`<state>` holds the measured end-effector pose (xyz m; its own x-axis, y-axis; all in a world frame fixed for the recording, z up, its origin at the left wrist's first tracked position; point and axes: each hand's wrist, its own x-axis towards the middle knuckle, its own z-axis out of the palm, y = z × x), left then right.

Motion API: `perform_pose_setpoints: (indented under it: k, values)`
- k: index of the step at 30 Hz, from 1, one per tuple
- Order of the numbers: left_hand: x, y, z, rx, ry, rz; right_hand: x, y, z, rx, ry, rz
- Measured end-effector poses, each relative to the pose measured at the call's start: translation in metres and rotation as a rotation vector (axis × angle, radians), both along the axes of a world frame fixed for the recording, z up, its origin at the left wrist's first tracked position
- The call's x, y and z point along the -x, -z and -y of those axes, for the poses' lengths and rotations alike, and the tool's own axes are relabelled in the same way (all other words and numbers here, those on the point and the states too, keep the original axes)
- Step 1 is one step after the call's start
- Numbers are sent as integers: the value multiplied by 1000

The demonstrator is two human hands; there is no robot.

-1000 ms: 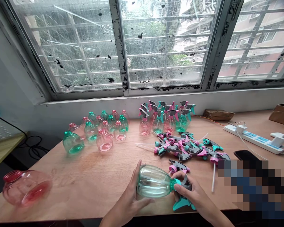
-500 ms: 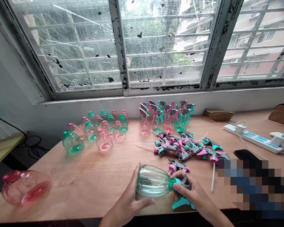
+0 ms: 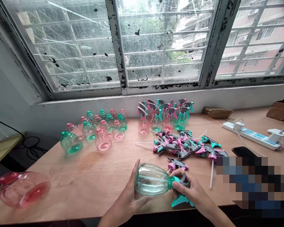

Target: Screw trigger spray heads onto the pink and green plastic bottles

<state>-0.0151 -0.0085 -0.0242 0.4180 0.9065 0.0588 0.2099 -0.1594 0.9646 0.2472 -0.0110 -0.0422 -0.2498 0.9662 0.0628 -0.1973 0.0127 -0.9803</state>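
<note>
A green see-through spray bottle (image 3: 152, 179) lies sideways in the air above the front of the table, its neck to the right. My left hand (image 3: 130, 194) cups its base end, fingers behind and thumb below. At the neck, my right hand (image 3: 188, 187) is closed around the teal collar of the spray head (image 3: 181, 200), whose grey top and teal trigger show past the fingers. The head sits on the bottle's mouth; how tight it is I cannot tell. Just behind my right hand lies a loose pink and grey spray head (image 3: 177, 164).
Several headless bottles (image 3: 103, 140) stand at the back left, and a pink bottle (image 3: 26, 189) is at the left front. Bottles with heads (image 3: 168, 121) stand by the wall. Loose spray heads (image 3: 180, 143) form a pile. A power strip (image 3: 251, 135) and a phone (image 3: 243, 152) are right.
The view has shifted slightly. Both hands keep the same hold on the bottle and its spray head, with barely any visible movement.
</note>
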Motion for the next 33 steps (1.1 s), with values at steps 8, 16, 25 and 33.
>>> perform_pose_setpoints:
  k: [8, 16, 25, 33]
  values:
    - [4, 11, -3, 30, 17, 40, -2, 1, 0, 6, -22, -23]
    - [-3, -1, 1, -22, -5, 32, -2, -1, -1, 3, -1, -3]
    - [1, 3, 0, 1, 10, 16, -2, -3, 1, 17, -15, 18]
    - [-2, -3, 1, 30, 2, 20, -1, -6, 0, 19, -9, 12]
